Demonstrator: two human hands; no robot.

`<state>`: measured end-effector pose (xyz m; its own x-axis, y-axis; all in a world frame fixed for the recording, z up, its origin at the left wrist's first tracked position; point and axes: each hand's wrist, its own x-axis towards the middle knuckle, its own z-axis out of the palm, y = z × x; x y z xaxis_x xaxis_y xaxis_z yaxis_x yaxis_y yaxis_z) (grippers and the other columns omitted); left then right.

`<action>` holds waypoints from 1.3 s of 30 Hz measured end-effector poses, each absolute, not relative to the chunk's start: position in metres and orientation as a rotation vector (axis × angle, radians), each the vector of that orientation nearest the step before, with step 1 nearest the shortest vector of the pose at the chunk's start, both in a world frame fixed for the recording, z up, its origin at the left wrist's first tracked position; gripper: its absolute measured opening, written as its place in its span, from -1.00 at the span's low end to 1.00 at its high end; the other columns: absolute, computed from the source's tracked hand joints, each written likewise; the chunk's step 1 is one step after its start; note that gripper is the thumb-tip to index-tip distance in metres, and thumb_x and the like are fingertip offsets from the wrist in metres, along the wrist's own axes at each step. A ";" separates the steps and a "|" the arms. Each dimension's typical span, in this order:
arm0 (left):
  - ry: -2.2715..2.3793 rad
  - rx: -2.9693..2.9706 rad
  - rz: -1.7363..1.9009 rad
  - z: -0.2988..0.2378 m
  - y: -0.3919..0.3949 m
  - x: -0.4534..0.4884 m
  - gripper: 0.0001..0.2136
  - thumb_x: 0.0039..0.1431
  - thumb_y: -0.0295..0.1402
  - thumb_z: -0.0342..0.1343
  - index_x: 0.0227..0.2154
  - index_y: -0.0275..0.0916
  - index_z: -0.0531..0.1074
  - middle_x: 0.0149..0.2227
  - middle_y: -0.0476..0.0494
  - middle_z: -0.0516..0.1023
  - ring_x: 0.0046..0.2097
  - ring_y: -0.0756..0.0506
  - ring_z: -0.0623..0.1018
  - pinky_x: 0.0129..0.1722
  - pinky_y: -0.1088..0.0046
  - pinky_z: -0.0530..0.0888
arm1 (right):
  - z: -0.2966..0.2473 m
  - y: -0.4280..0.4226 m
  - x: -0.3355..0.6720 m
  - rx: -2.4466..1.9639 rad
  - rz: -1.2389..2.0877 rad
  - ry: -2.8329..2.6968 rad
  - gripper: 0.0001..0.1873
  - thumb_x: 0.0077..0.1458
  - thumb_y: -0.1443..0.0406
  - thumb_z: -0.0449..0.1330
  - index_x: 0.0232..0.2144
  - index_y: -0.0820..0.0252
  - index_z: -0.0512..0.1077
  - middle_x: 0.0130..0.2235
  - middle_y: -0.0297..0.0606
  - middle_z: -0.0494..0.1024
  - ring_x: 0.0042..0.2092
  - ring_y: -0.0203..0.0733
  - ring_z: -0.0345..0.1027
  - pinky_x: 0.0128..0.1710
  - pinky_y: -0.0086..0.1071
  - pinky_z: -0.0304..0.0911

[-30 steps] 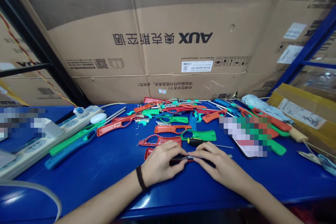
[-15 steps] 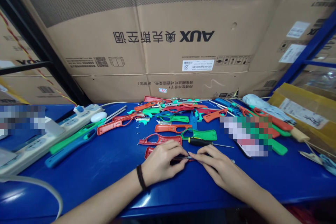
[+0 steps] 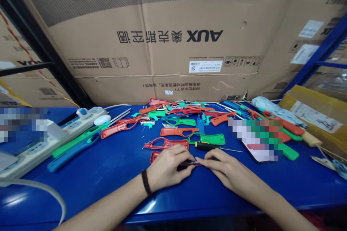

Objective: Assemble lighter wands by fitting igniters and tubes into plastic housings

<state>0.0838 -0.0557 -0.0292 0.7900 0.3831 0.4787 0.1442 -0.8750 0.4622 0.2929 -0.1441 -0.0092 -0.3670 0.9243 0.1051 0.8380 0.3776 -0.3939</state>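
Note:
My left hand (image 3: 171, 166) is closed over a red lighter casing (image 3: 155, 156), whose end shows left of the knuckles; more red peeks out under the fingertips. At its thumb and index finger is a thin, silvery metal piece (image 3: 194, 162). My right hand (image 3: 222, 166) pinches this piece from the other side, fingertips nearly meeting the left ones. The fingers hide most of the piece and the casing. Just beyond lie a screwdriver (image 3: 204, 145) with a black and yellow handle, another red casing half (image 3: 176, 144) and a green casing half (image 3: 211, 139).
A pile of lighter casings and metal tubes (image 3: 184, 109) spreads along the back, before a large cardboard box (image 3: 168, 11). Left are a power strip (image 3: 72, 126) and green and blue lighters (image 3: 73, 153). Right lie more lighters (image 3: 291, 151) beside a partly blurred phone-like object (image 3: 260, 153).
The view has shifted very slightly. Both hands stay in the same place with the same grip, and the things on the table have not moved.

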 end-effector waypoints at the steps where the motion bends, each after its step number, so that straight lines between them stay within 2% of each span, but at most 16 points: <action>1: 0.396 2.575 0.811 -0.029 -0.056 0.084 -0.88 0.17 -0.45 0.09 -0.25 -0.28 0.48 -0.31 -0.15 0.55 -0.26 -0.08 0.52 -0.22 0.43 0.49 | -0.009 -0.143 0.293 -1.541 0.372 -2.351 -0.54 0.19 0.49 0.00 0.04 0.00 0.41 -0.15 -0.18 0.45 -0.13 -0.18 0.41 -0.12 -0.32 0.36; 14: 0.389 2.609 0.777 -0.031 -0.055 0.083 -0.86 0.20 -0.45 0.07 -0.23 -0.25 0.50 -0.30 -0.12 0.53 -0.25 -0.06 0.51 -0.21 0.45 0.47 | -0.010 -0.141 0.297 -1.507 0.170 -2.489 -0.51 0.14 0.55 0.05 0.05 0.06 0.41 -0.19 -0.14 0.48 -0.17 -0.17 0.45 -0.16 -0.32 0.39; 20: 0.340 2.697 0.710 -0.027 -0.057 0.083 -0.83 0.24 -0.45 0.01 -0.31 -0.28 0.52 -0.28 -0.15 0.52 -0.26 -0.06 0.50 -0.23 0.47 0.47 | -0.012 -0.143 0.290 -1.546 0.053 -2.496 -0.55 0.07 0.52 0.14 0.02 0.16 0.44 -0.18 -0.08 0.51 -0.11 -0.02 0.44 -0.12 -0.17 0.39; 23: 0.353 2.702 0.676 -0.024 -0.058 0.082 -0.83 0.23 -0.45 0.01 -0.33 -0.28 0.52 -0.29 -0.16 0.52 -0.26 -0.06 0.51 -0.26 0.48 0.47 | -0.014 -0.144 0.289 -1.498 0.010 -2.471 -0.58 0.08 0.51 0.15 -0.01 0.16 0.46 -0.19 -0.10 0.52 -0.13 -0.03 0.43 -0.12 -0.16 0.38; 29: 0.405 2.668 0.625 -0.022 -0.057 0.082 -0.82 0.21 -0.46 0.02 -0.19 -0.27 0.48 -0.27 -0.16 0.52 -0.22 -0.08 0.52 -0.19 0.46 0.47 | -0.022 -0.141 0.295 -1.350 -0.036 -2.364 -0.66 0.13 0.48 0.14 -0.08 0.11 0.48 -0.26 -0.22 0.55 -0.20 -0.11 0.41 -0.16 -0.19 0.34; 34: 0.474 2.605 0.566 -0.019 -0.057 0.083 -0.85 0.16 -0.48 0.06 -0.21 -0.27 0.44 -0.27 -0.14 0.51 -0.21 -0.09 0.51 -0.17 0.45 0.46 | -0.022 -0.136 0.294 -1.257 -0.024 -2.346 -0.72 0.15 0.49 0.12 -0.15 0.13 0.49 -0.25 -0.27 0.59 -0.20 -0.16 0.42 -0.09 -0.19 0.25; 39: 0.389 2.586 0.464 0.000 -0.058 0.070 -0.70 0.05 -0.49 0.17 -0.11 -0.23 0.40 -0.10 -0.14 0.44 -0.04 -0.11 0.44 0.00 0.41 0.39 | -0.015 -0.134 0.288 -1.301 -0.055 -2.359 -0.76 0.06 0.52 0.19 -0.29 0.12 0.52 -0.25 -0.28 0.59 -0.22 -0.14 0.42 -0.13 -0.20 0.24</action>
